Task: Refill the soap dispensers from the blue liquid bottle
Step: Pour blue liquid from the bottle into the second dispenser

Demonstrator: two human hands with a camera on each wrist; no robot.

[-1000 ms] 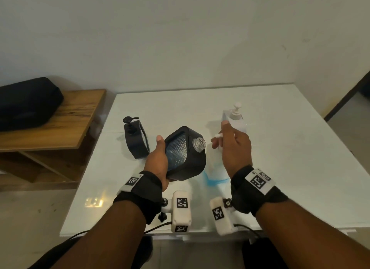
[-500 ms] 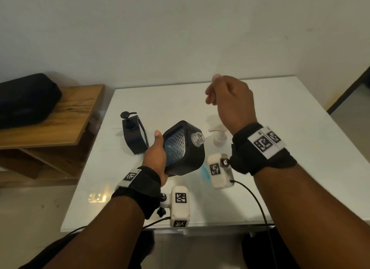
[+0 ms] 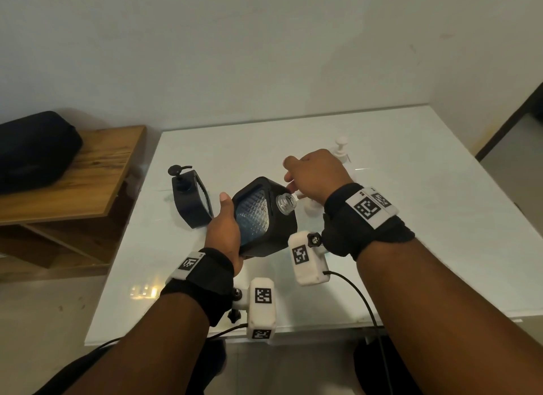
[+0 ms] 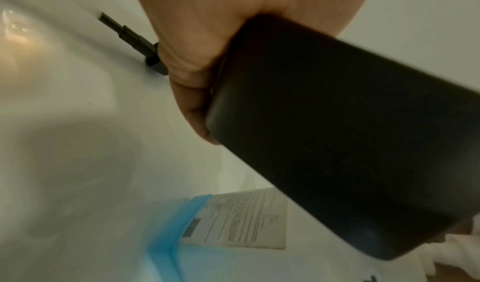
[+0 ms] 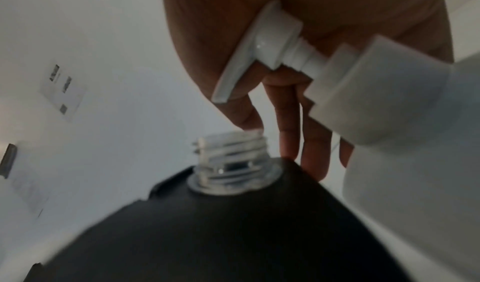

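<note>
My left hand (image 3: 223, 227) grips a black square soap dispenser (image 3: 264, 218) by its side and holds it tilted above the table. Its clear threaded neck (image 3: 286, 203) is uncapped and points up and to the right. My right hand (image 3: 314, 177) hovers just right of that neck, with nothing in it. In the right wrist view its fingers (image 5: 285, 122) stretch down to the neck (image 5: 231, 159). The blue liquid bottle (image 4: 221, 225) stands under the dispenser, and its white pump (image 5: 262, 48) sits right below my right palm. In the head view only that pump (image 3: 311, 209) shows.
A second black dispenser (image 3: 191, 200) with its pump on stands left on the white table (image 3: 411, 233). A loose black pump (image 4: 130, 40) lies on the table. Another white pump top (image 3: 340, 148) shows behind my right hand. A wooden shelf (image 3: 88, 174) with a black bag (image 3: 32, 150) lies left.
My right hand left the blue bottle, rose high over the table, then came down to the black dispenser's neck. My left hand kept the dispenser tilted in about the same place.
</note>
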